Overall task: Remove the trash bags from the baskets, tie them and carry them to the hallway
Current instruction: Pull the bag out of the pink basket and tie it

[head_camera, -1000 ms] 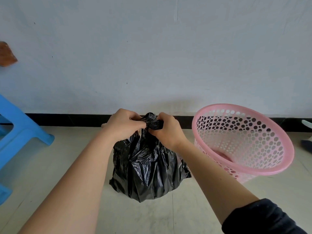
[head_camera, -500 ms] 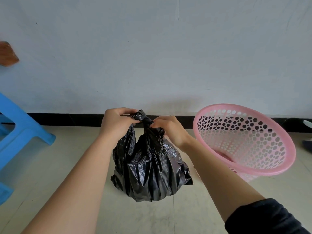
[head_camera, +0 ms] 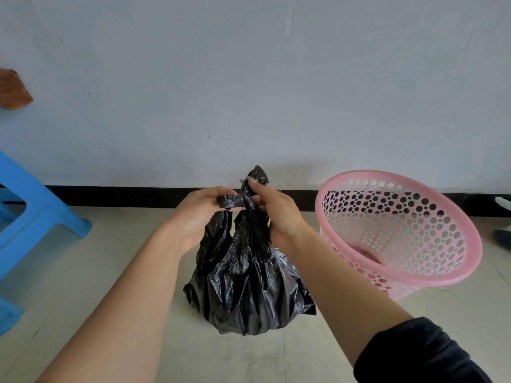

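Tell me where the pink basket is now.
In the head view, the pink perforated basket sits on the floor at right, beside the black trash bag, before the black baseboard.

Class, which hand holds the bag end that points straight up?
The right hand: it pinches the upright end of the black trash bag; the left hand grips the sideways end.

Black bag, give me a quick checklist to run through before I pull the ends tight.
1. Bag out of basket, on the floor: ok.
2. Left hand grips the twisted end: ok.
3. Right hand pinches the other end, which sticks up: ok.
4. Ends cross between the hands: ok.
5. Knot pulled tight: cannot tell.
6. No tear or spill on the visible side: ok.
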